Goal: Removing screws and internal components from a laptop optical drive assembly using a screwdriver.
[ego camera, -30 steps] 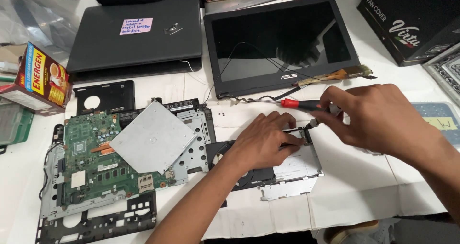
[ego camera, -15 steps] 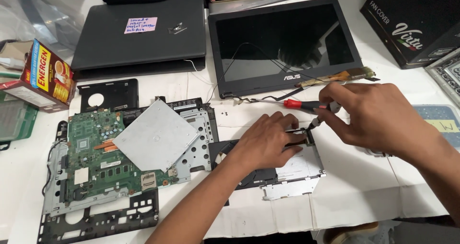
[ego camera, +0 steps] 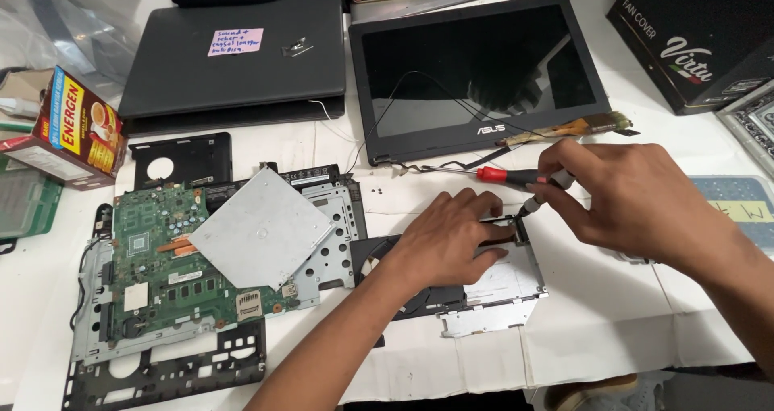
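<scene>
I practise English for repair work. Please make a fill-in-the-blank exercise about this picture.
1. The left hand presses flat on a metal ____.
2. The right hand holds a small ____.
3. The green motherboard lies to the ____ of both hands.

Missing words: bracket; screwdriver; left

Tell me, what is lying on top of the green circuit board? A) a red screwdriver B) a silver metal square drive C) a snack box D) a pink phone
B: the flat silver metal drive lies tilted across the right side of the green circuit board.
</scene>
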